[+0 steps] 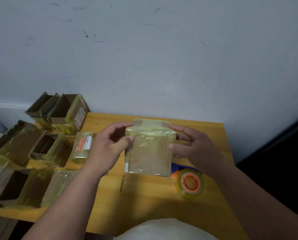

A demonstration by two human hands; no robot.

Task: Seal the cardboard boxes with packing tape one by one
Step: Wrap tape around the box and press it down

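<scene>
A small cardboard box (149, 153) wrapped in yellowish clear tape stands in the middle of the wooden table (144, 196). My left hand (108, 148) grips its left side, thumb on the near face and fingers curled over the top left corner. My right hand (191, 144) holds its right side, thumb on the near face and fingers at the top right corner. A roll of clear packing tape (190, 183) with an orange core sits in a blue dispenser just right of the box, under my right forearm.
Several open, tape-covered cardboard boxes (41, 148) crowd the table's left side, with two more (65, 113) at the back left against the wall. A small taped packet (82, 147) with an orange label lies beside my left hand. The table's right edge drops to dark floor.
</scene>
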